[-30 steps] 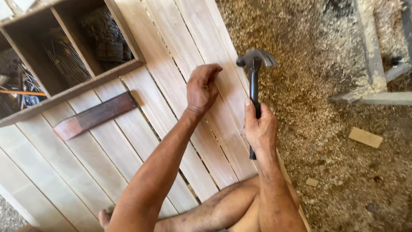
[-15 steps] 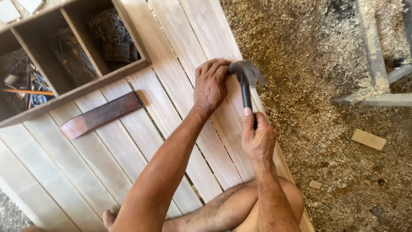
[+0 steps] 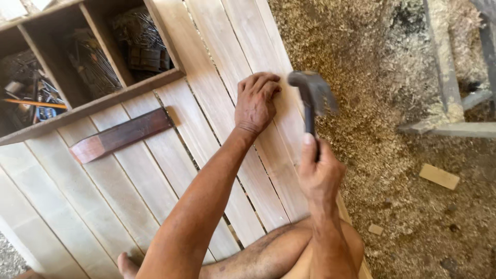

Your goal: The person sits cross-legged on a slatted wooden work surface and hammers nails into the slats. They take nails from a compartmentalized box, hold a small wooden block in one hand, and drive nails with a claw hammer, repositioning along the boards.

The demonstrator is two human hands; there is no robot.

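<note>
My right hand (image 3: 319,173) grips the handle of a dark claw hammer (image 3: 311,95), whose blurred head hangs just right of my left hand. My left hand (image 3: 256,101) rests on a pale wooden plank (image 3: 230,62) of a slatted panel, fingers curled and pinched together at the fingertips near the plank's right edge. Whether a nail sits between those fingers I cannot tell. My bent leg (image 3: 268,256) lies across the near end of the planks.
A dark wooden block (image 3: 121,135) lies on the planks to the left. An open wooden tool box (image 3: 77,57) with compartments of nails and tools stands at the back left. Sawdust (image 3: 382,77) covers the ground on the right, with a small offcut (image 3: 439,176) and timber frame pieces (image 3: 444,67).
The hammer swung down to my left hand's fingertips half a second ago, and has now lifted back up and to the right. My left hand has stayed on the plank.
</note>
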